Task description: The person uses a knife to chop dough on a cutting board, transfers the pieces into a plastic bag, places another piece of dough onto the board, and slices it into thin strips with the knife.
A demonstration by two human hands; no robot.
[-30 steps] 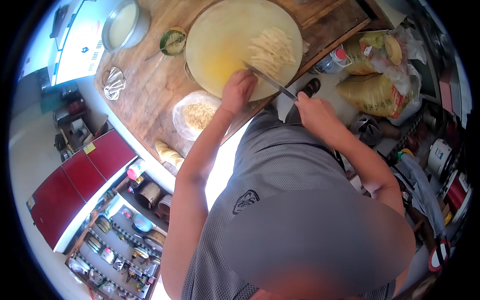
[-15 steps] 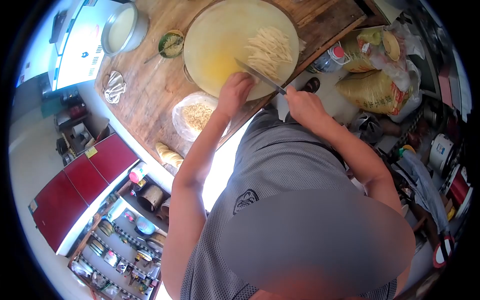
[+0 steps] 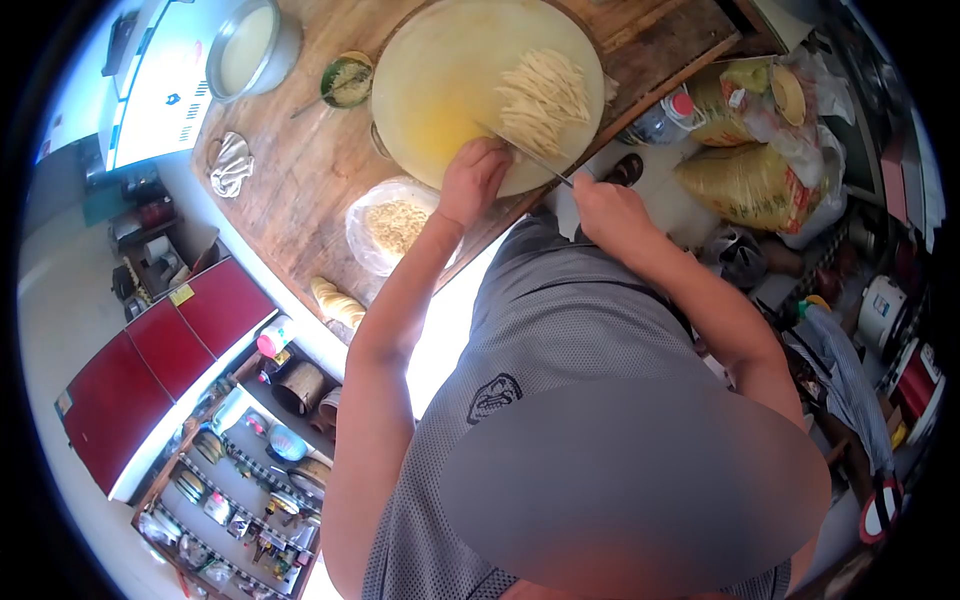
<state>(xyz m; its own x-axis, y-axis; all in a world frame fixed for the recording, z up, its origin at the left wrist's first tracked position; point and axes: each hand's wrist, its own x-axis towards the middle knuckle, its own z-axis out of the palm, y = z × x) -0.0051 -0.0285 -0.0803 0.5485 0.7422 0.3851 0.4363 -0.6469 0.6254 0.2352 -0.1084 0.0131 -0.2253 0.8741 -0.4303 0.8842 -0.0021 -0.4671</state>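
My right hand (image 3: 609, 208) is wrapped round the handle of a kitchen knife (image 3: 535, 157), its blade reaching over the near edge of a round, pale cutting board (image 3: 425, 75). Close beside the blade's left side, my left hand (image 3: 475, 180) rests on the board with its fingers curled together. Whatever lies under those fingers is hidden from me. Just beyond the blade, a loose heap of pale cut strips (image 3: 545, 100) covers the board's right part. A yellowish patch tints the board's middle.
On the wooden table (image 3: 290, 200) are a plastic bag of crumbly food (image 3: 393, 228), a small green bowl with a utensil (image 3: 347, 82), a metal pot of whitish liquid (image 3: 250, 55), a cloth (image 3: 231, 165) and a twisted pale roll (image 3: 337, 303). Filled sacks (image 3: 745, 180) stand at right.
The knife blade has turned and now appears thinner, almost edge-on. Both hands stay in nearly the same place, and the whole view has shifted slightly.
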